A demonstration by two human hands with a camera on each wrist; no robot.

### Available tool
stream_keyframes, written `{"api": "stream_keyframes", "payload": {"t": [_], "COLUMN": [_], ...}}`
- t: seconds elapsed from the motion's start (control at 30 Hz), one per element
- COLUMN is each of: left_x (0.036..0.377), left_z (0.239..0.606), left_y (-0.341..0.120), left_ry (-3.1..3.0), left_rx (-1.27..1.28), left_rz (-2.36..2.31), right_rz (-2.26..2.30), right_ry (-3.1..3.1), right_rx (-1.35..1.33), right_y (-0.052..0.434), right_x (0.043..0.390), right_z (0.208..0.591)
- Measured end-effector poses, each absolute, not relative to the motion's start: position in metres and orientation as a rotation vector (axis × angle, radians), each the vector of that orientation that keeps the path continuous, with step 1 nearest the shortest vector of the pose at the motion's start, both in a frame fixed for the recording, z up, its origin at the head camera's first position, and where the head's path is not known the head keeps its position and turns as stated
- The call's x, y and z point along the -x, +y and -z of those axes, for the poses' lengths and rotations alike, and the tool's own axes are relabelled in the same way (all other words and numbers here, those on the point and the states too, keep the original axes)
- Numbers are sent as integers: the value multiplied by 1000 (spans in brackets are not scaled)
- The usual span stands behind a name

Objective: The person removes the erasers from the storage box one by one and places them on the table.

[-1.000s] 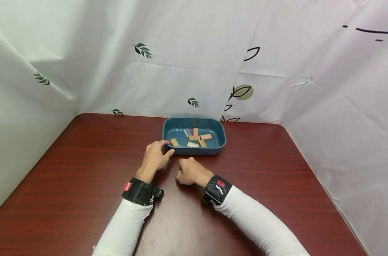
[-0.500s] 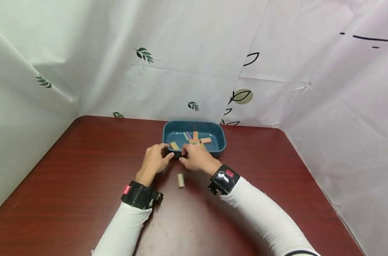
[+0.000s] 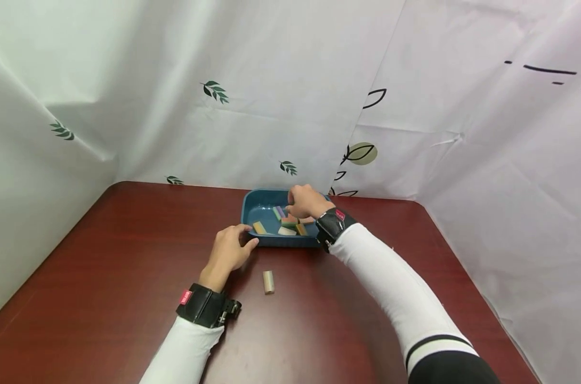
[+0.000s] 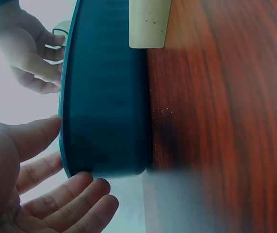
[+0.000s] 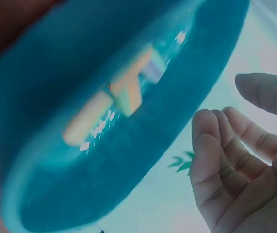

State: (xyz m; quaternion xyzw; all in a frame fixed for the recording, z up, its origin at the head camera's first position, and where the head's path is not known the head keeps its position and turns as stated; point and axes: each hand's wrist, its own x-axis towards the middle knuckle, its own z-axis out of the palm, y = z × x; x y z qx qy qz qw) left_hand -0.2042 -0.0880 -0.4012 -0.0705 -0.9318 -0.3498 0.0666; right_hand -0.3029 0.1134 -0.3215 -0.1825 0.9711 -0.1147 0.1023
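A blue rectangular bin (image 3: 283,241) stands at the back middle of the table and holds several small two-tone blocks (image 3: 289,220) in orange, green, purple, yellow and white. My left hand (image 3: 228,249) rests at its front left corner. In the left wrist view the thumb reaches the rim and the fingers lie loosely extended by the end wall. My right hand (image 3: 307,202) is above the bin's right side. In the right wrist view its fingers bend loosely, the thumb stands apart, and nothing is between them. One cream block (image 3: 268,282) lies on the table in front of the bin.
The dark red wooden table (image 3: 142,256) has rounded back corners. White cloth (image 3: 151,122) with leaf prints hangs behind it and along both sides. Both wrists wear black camera straps over white sleeves.
My right hand has left the cream block on the table and moved forward, over the bin's front edge to above its right side. The left hand stays at the bin's corner.
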Motion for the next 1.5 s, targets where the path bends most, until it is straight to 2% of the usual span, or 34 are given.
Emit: {"api": "stream_keyframes", "payload": {"t": [0.3,0.8,1.1,1.5], "left_x": [194,197,199,203], "left_z": [404,400,400,402], "left_y": [-90,-86,-87,-89], "left_ry": [-2833,-2797,-2795,-2801], "left_rx": [192,197,196,174], "left_rz": [1060,1069,1061,1081], "right_rz": [47,-101,-177,-237], "right_ry": [2807,2691,2682,2713], "right_rx": [446,298,355,480], "right_y": [104,101,93,81], "right_x": [332,356,363,355], "right_z": [337,354,357,358]}}
